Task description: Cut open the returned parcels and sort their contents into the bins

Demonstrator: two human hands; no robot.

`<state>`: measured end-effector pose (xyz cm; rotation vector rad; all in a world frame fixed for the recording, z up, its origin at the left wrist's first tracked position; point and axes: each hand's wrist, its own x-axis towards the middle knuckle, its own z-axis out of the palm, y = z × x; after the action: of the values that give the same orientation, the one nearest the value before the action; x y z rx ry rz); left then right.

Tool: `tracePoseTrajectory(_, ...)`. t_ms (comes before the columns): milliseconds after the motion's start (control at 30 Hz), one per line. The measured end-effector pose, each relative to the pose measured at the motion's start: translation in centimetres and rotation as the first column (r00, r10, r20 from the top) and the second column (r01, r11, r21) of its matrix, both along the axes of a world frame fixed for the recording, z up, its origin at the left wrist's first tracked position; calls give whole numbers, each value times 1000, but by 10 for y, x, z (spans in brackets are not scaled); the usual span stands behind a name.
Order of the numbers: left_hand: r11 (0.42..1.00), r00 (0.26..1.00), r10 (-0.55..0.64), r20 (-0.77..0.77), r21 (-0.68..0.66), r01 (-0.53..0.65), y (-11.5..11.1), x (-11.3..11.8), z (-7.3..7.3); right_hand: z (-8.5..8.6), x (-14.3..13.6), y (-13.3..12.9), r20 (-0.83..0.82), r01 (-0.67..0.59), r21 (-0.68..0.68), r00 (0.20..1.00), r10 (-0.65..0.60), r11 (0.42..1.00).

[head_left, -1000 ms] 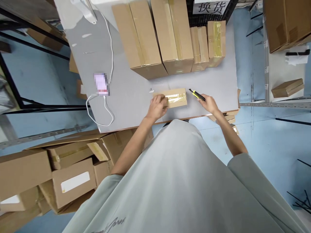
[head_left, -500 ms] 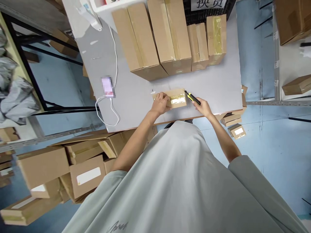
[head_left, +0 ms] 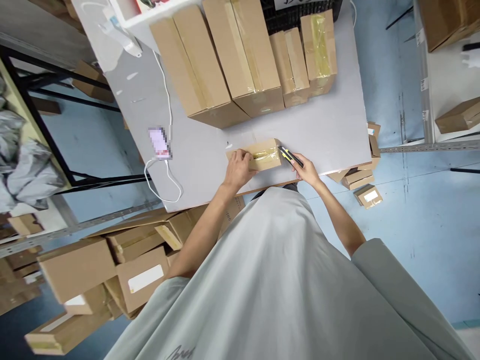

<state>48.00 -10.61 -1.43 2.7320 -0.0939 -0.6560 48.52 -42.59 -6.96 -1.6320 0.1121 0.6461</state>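
A small cardboard box (head_left: 267,154) with shiny clear tape along its top lies near the front edge of the grey table (head_left: 202,165). My left hand (head_left: 239,167) grips its left end, fingers curled over the top. In my right hand (head_left: 306,170) is a black and yellow utility knife (head_left: 291,157), fingers wrapped round its handle. The knife's tip is at the right end of the box; whether the blade touches the cardboard I cannot tell.
Taped cardboard boxes (head_left: 247,60) stand along the back of the table, before a black crate (head_left: 285,17). A phone (head_left: 159,143) with a white cable lies at left. Cartons (head_left: 140,275) are piled on the floor at left; smaller boxes (head_left: 369,196) lie at right.
The view has turned and shifted slightly. The knife's tip has dropped from the box's upper right corner to a little lower along its right end. My left hand stays on the box.
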Motion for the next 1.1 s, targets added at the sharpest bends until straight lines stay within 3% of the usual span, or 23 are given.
tracePoseTrajectory(233, 999, 999, 2, 48, -32, -1, 2, -1, -6, -9, -5, 8, -28, 27, 37, 999, -26, 999)
tracePoseTrajectory(633, 1000, 1000, -5, 21, -29, 6, 10, 2, -6, -8, 10, 18, -10, 41, 6, 999, -41, 999)
tracePoseTrajectory(933, 1000, 1000, -10, 14, 1, 10, 12, 11, -2, 2, 14, 8, -13, -59, -54, 998, 58, 997)
tracePoseTrajectory(1100, 999, 999, -39, -6, 12, 39, 9, 13, 1, 9, 1, -3, -76, -79, -2, 994, 79, 997)
